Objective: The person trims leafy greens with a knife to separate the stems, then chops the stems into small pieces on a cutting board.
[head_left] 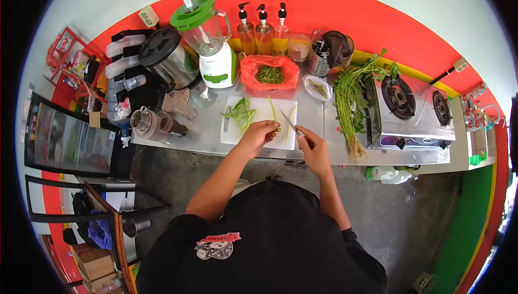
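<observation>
My left hand (261,134) is closed, fingers pinched on a green vegetable stem (272,109) over the white cutting board (229,136). In my right hand (314,151) is a knife (287,121), its blade pointing up and left toward the stem. Another thin stem (292,116) lies on the board's right side, partly behind the blade. Leafy green pieces (239,112) lie on the left part of the board. Behind it, a red plastic bag (250,82) holds chopped greens (270,74). My fingers hide the stem's lower end.
A bunch of rooted greens (348,105) lies beside the gas stove (413,126) at right. A small white plastic container (317,88) stands nearby. Along the back are a blender (217,64), pump bottles (264,37) and a utensil holder (319,64). Glass jars (152,125) stand at left.
</observation>
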A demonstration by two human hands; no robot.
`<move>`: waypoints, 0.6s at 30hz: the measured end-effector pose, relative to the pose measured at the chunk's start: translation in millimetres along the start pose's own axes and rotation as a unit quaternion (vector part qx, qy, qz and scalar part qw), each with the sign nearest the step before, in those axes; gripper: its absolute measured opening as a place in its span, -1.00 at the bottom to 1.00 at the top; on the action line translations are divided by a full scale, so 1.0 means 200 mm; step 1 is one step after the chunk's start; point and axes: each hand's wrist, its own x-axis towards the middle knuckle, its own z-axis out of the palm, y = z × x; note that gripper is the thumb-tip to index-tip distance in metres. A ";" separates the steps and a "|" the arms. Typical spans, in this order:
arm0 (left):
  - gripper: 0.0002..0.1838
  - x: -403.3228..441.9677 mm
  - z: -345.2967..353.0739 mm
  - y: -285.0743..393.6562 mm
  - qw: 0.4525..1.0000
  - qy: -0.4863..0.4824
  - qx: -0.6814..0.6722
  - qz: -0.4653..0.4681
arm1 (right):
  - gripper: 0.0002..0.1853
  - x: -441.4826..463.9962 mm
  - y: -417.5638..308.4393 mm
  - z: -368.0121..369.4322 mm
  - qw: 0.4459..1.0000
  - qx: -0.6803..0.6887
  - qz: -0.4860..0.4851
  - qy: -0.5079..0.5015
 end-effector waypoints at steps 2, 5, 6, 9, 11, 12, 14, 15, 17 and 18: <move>-0.84 -0.10 0.01 0.05 1.000 0.006 -0.013 0.019 | -0.64 -0.01 -0.05 0.06 0.999 0.023 -0.012 -0.034; -0.88 -0.21 0.02 0.12 0.998 0.013 -0.022 0.057 | -0.56 -0.01 -0.11 0.09 0.995 0.034 -0.026 -0.088; -0.89 -0.24 0.02 0.13 0.997 0.020 -0.034 0.065 | -0.55 -0.02 -0.14 0.10 0.993 0.021 -0.049 -0.105; -0.89 -0.30 0.01 0.16 0.996 0.026 -0.035 0.075 | -0.55 -0.01 -0.17 0.14 0.988 0.007 -0.094 -0.125; -0.89 -0.33 0.01 0.17 0.994 0.029 -0.042 0.094 | -0.58 0.00 -0.15 0.17 0.984 0.019 -0.139 -0.112; -0.90 -0.34 0.00 0.17 0.994 0.029 -0.038 0.102 | -0.59 0.01 -0.15 0.18 0.983 0.009 -0.141 -0.118; -0.90 -0.36 0.00 0.17 0.993 0.029 -0.050 0.102 | -0.59 0.00 -0.16 0.19 0.983 0.006 -0.138 -0.120; -0.90 -0.36 0.00 0.17 0.993 0.029 -0.062 0.101 | -0.59 -0.01 -0.17 0.19 0.984 0.004 -0.134 -0.121; -0.91 -0.37 -0.01 0.16 0.992 0.029 -0.067 0.103 | -0.59 -0.01 -0.16 0.21 0.984 0.009 -0.142 -0.111; -0.92 -0.37 -0.01 0.17 0.992 0.029 -0.079 0.099 | -0.60 -0.02 -0.16 0.22 0.983 0.013 -0.151 -0.100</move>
